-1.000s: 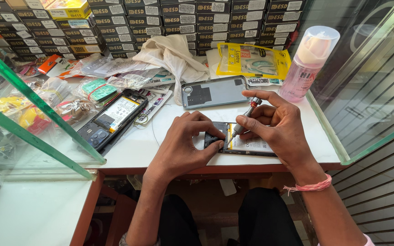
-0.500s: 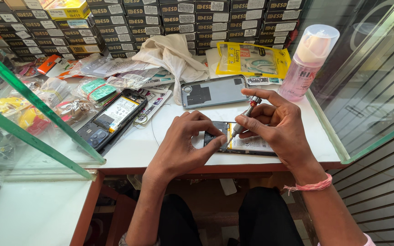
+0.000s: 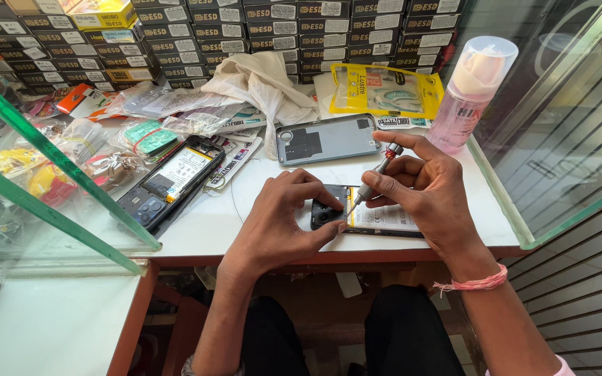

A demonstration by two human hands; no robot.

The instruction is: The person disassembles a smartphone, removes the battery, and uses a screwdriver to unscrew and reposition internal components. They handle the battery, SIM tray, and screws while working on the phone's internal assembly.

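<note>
Two hands work on an opened phone (image 3: 377, 217) lying at the white counter's (image 3: 259, 209) near edge. Our left hand (image 3: 280, 226) pinches its camera end, while our right hand (image 3: 430, 191) grips a small screwdriver (image 3: 374, 175), tip on the phone. We see a grey back cover (image 3: 329, 138) just behind.

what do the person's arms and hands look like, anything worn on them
Both hands are bare, with no gloves and no rings that I can make out. The right hand has a pink thread band tied round the wrist, with a bit of pale pink sleeve near the bottom corner. The left hand has a bare forearm, with a thin band barely showing at the bottom edge.
</note>
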